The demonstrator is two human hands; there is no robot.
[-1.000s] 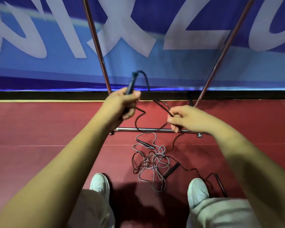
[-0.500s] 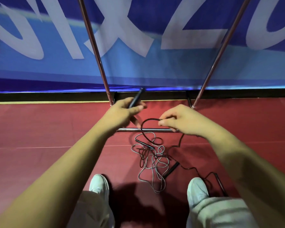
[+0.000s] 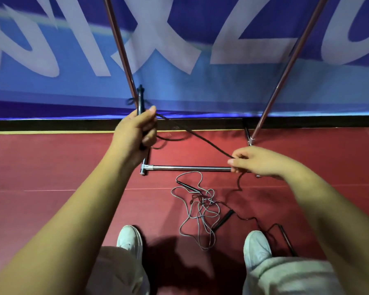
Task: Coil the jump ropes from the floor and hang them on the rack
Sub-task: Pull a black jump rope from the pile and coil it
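Presently, the left hand is closed in a full fist around a black handle, which stands near upright with its top end clear above the thumb. Slack loops of cord hang just beside this fist. The right hand is narrowed to a pinch: thumb and forefinger hold the black rope, and the other fingers are curled under.

The rope runs in a straight, taut line from the left fist down and across to the right pinch. The hands are well apart, the left one higher. Below the right hand the rope drops toward the floor; where it ends cannot be traced.

A tangle lies on the floor between the hands and the white shoes. It includes a grey rope in loose loops and a second handle. A third handle lies just beside the right shoe.

The rack has its base bar on the floor just beyond the tangle. Its left upright passes just beside the held handle, and its right upright stands clear of the right hand. A blue banner with white lettering hangs behind
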